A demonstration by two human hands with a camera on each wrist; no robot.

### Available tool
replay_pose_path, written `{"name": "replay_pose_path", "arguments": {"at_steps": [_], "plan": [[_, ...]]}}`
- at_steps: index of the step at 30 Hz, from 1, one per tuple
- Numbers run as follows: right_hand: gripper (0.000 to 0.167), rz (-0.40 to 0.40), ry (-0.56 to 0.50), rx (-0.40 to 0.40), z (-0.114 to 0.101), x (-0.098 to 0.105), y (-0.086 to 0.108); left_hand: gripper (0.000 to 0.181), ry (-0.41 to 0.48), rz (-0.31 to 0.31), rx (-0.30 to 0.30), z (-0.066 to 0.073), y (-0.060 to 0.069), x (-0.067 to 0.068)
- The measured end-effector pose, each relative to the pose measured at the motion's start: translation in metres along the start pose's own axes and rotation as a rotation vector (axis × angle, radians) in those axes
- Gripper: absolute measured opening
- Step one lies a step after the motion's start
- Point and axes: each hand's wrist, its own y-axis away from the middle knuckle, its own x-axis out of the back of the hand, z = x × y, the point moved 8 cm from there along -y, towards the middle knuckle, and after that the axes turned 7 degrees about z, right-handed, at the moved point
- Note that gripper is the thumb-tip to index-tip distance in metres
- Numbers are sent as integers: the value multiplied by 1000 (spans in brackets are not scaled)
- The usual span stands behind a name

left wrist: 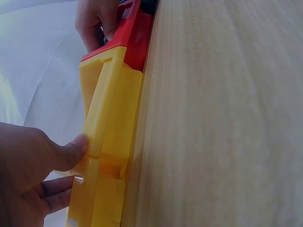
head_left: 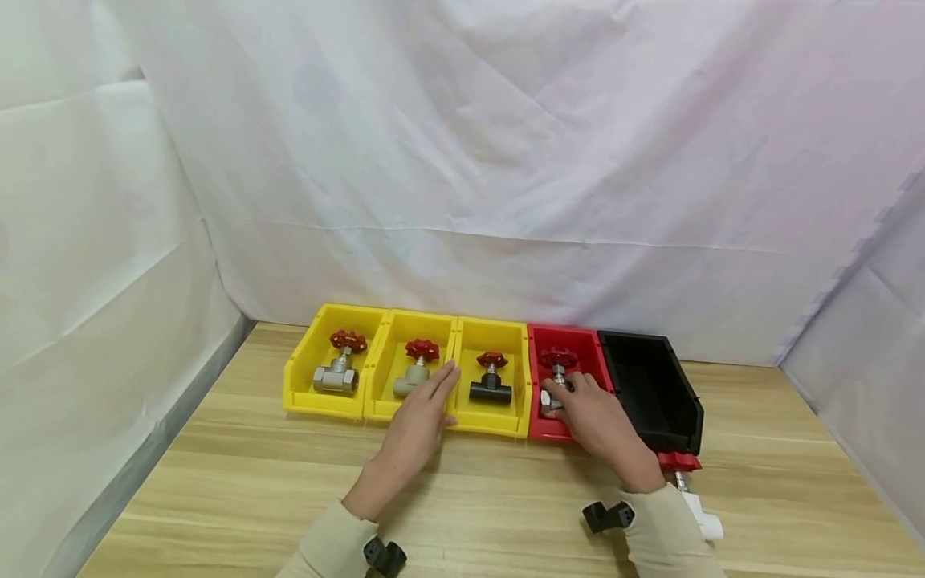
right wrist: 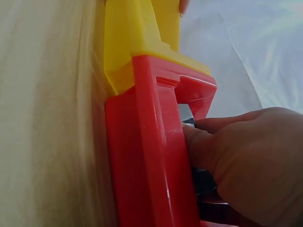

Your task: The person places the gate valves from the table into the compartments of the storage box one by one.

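Note:
In the head view, a metal gate valve with a red handwheel (head_left: 559, 359) lies in the red bin (head_left: 535, 401). My right hand (head_left: 598, 417) reaches into that bin, and its thumb and fingers grip the valve's body. A little of the metal valve (right wrist: 185, 113) shows past the thumb in the right wrist view. My left hand (head_left: 419, 419) rests at the divider between the middle and right yellow bins, fingers straight. The left wrist view has its thumb (left wrist: 75, 149) on the yellow rim. Next to this hand lies a beige valve (head_left: 413, 379), partly covered by it.
The left yellow bin (head_left: 296, 393) holds a metal valve (head_left: 336, 376); the right yellow bin (head_left: 506, 417) holds a black valve (head_left: 491, 389). A black bin (head_left: 650, 385) ends the row at right. In front of it, a white valve (head_left: 699, 514) lies on the table, partly behind the right sleeve.

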Motion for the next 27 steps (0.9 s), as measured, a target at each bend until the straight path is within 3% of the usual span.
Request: {"name": "replay_pose_path", "arguments": {"at_steps": [11,18,27], "plan": [[46,-92,-24,-9,4,-5,-4,71,12,7,-16,1,0,-1],[45,-135,-103,-63,5,-9,-5,71,9,11,-24,2,0,-1],[42,-113,-130,-50,3,-8,-6,72,-2,34,-37,2,0,2]]}}
